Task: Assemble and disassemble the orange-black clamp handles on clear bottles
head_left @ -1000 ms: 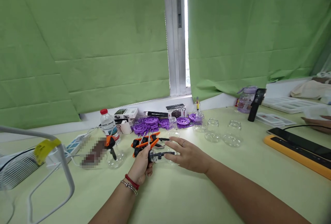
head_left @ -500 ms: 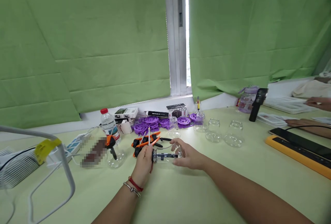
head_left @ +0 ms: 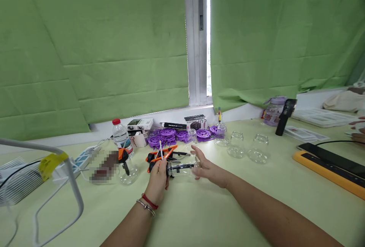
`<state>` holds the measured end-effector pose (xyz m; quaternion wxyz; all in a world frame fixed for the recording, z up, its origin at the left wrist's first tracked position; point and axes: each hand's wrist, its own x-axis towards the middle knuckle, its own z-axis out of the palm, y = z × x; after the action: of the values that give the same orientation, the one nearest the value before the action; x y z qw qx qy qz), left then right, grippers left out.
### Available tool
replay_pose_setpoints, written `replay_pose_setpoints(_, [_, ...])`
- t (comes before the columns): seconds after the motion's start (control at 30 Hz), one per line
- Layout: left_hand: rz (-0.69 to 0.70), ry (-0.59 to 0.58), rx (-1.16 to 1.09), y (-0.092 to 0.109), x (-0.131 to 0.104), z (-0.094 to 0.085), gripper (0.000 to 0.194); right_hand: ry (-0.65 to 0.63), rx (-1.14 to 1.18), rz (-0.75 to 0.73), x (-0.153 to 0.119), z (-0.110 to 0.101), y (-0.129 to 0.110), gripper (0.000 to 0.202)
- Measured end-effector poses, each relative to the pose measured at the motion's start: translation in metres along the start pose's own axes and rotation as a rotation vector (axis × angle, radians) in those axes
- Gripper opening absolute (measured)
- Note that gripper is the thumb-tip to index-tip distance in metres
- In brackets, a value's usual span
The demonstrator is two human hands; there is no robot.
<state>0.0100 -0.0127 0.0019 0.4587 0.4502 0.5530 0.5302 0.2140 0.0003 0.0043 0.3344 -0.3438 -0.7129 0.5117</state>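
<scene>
My left hand (head_left: 158, 173) is closed around the dark head of a clear glass spray bottle (head_left: 185, 169), which lies sideways above the table with a black tube inside. A thin pale stick (head_left: 161, 150) points up from the left fingers. Around the bottle's base, my right hand (head_left: 209, 169) has its fingers spread, thumb in front and index finger above. Whether its fingertips touch the glass I cannot tell. Just behind are orange-and-black spray heads (head_left: 162, 154). To the left stands another glass bottle (head_left: 128, 174) with an orange-and-black head.
Several headless glass bottles (head_left: 258, 150) stand at the right. Purple wheel-shaped parts (head_left: 168, 133) and small boxes (head_left: 139, 124) line the back beside a water bottle (head_left: 121, 136). A phone (head_left: 327, 157) rests on a yellow-orange case (head_left: 327, 173). Another person's hand (head_left: 357, 129) is far right.
My right fingers have straightened and spread away from the bottle's base. The pale stick at my left hand tilts more to the left. The co-worker's hands have moved back right.
</scene>
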Motion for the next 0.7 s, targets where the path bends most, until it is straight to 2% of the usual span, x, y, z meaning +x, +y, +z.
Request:
replay_pose_setpoints(0.07, [-0.063, 0.003, -0.05, 0.001, 0.003, -0.003, 0.044, -0.032, -0.295, -0.16, -0.002, -0.002, 0.0, 0.095])
replay_pose_setpoints(0.13, [-0.105, -0.021, -0.084, 0.002, 0.005, -0.007, 0.045, -0.015, -0.564, -0.293, -0.003, -0.003, 0.001, 0.084])
replay_pose_setpoints(0.2, [-0.119, -0.053, -0.105, 0.001, 0.008, -0.009, 0.045, 0.022, -0.739, -0.367, -0.002, -0.005, 0.002, 0.073])
replay_pose_setpoints(0.27, [-0.1, -0.059, -0.104, 0.0, 0.009, -0.01, 0.045, 0.042, -0.796, -0.37, -0.001, -0.006, 0.001, 0.071])
replay_pose_setpoints(0.33, [-0.05, -0.039, -0.073, 0.0, 0.01, -0.011, 0.044, 0.035, -0.74, -0.308, -0.001, -0.008, 0.002, 0.081])
replay_pose_setpoints(0.4, [0.014, -0.015, -0.028, 0.0, 0.009, -0.01, 0.042, -0.005, -0.585, -0.207, 0.0, -0.008, 0.005, 0.092])
replay_pose_setpoints(0.53, [0.091, -0.028, 0.021, 0.002, 0.006, -0.008, 0.04, -0.038, -0.085, 0.038, 0.008, -0.004, 0.021, 0.07])
replay_pose_setpoints(0.6, [0.114, -0.04, 0.041, 0.002, 0.003, -0.006, 0.04, -0.015, 0.098, 0.2, 0.012, -0.003, 0.029, 0.077])
replay_pose_setpoints(0.7, [0.129, -0.051, 0.067, 0.003, 0.001, -0.004, 0.039, -0.001, 0.195, 0.375, 0.017, -0.003, 0.034, 0.088])
